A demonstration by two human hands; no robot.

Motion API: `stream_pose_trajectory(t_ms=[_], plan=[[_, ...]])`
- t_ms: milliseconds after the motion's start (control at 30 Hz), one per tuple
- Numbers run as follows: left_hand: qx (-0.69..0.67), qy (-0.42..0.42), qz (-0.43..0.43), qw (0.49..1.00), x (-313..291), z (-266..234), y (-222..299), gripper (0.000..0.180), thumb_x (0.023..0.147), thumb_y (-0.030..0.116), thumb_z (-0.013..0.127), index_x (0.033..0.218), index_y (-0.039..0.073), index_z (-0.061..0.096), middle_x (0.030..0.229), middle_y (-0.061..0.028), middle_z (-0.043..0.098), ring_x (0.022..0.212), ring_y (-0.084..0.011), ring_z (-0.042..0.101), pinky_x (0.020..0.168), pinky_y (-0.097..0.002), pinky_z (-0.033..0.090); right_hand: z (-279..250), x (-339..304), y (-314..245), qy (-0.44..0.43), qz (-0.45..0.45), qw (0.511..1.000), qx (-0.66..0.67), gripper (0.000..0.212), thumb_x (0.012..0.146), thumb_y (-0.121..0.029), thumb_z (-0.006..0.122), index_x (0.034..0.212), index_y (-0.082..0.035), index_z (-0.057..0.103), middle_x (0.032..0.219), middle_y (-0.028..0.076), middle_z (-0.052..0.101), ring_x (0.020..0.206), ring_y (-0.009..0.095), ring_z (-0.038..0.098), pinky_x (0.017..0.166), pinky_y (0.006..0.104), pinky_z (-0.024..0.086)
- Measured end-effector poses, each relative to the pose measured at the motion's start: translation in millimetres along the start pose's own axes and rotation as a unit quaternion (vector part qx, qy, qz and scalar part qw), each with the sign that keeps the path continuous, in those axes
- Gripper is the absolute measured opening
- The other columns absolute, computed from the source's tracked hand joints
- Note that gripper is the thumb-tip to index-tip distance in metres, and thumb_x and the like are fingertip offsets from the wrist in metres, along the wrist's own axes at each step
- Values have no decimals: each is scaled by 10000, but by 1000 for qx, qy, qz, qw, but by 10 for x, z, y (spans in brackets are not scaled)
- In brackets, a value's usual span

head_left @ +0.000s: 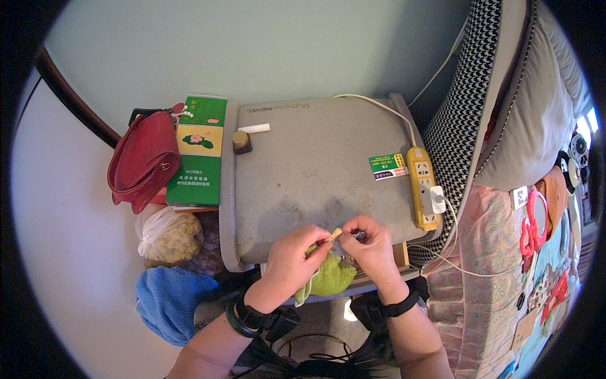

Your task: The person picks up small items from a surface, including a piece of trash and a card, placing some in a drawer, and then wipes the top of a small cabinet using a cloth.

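Note:
Near the front edge of the grey padded surface, my left hand (298, 252) and my right hand (374, 249) meet with fingertips closed. Between them is a small pale yellow piece (336, 233), too small to identify. My left thumb and forefinger pinch one side of it; my right fingertips close at its other side. Under the fingers hangs a lime-green knitted piece (333, 278) with a pale cord or edge on its left. Its upper part is hidden by my left hand.
The grey padded top (303, 170) holds a yellow power strip (422, 189) with a white plug, a green card (387, 167), a small brown-capped jar (242, 142) and a white tube (254, 128). Left are a red pouch (146, 158), green box (192, 183) and blue cloth (170, 303). Red-handled scissors (534, 224) lie right.

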State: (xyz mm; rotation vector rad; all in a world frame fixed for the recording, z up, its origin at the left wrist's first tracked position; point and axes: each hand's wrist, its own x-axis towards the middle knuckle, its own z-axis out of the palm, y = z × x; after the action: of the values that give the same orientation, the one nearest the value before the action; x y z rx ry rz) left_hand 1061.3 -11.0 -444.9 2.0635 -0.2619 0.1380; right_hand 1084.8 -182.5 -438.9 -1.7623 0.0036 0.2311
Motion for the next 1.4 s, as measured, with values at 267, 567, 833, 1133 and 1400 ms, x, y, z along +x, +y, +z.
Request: stream_pose_trajectory(t_ms=[267, 567, 833, 1133, 1400], plan=[[-311, -69, -137, 938, -30, 34, -187, 104, 929, 55, 636, 1017, 12, 600, 910, -33, 670, 832, -96, 631, 738, -239, 507, -8, 3, 56, -19, 22, 984, 174, 35, 823, -49, 655, 820, -38, 622, 753, -26, 619, 680, 34, 531, 613, 194, 421], [-300, -39, -128, 944, -3, -30, -167, 104, 920, 63, 649, 1008, 23, 608, 920, -34, 669, 840, -73, 616, 736, -238, 500, -45, 23, -34, -61, 29, 986, 150, 117, 881, -87, 681, 971, -16, 655, 854, 16, 672, 759, 74, 616, 686, 226, 504], [-66, -3, -60, 996, 10, -46, 18, 109, 857, 59, 708, 947, 30, 654, 837, -55, 672, 778, -99, 636, 677, -258, 502, -45, 14, 22, -22, -8, 999, 32, 86, 848, -52, 701, 914, -10, 666, 793, -2, 661, 687, 42, 571, 622, 215, 471], [14, 15, 5, 1000, 2, -46, 56, 127, 835, 56, 714, 944, 34, 654, 837, -100, 672, 736, -175, 661, 636, -287, 498, 85, 2, 103, 50, -77, 996, -16, 62, 780, -18, 677, 817, -13, 627, 717, -2, 613, 675, 48, 553, 605, 226, 459], [-324, -53, -127, 936, -17, -31, -115, 107, 931, 64, 634, 1024, 13, 618, 900, -35, 678, 839, -82, 632, 728, -236, 512, 57, -13, 40, -2, 32, 985, 169, 26, 847, -67, 636, 841, -46, 622, 760, -23, 607, 693, 46, 521, 646, 205, 430]])
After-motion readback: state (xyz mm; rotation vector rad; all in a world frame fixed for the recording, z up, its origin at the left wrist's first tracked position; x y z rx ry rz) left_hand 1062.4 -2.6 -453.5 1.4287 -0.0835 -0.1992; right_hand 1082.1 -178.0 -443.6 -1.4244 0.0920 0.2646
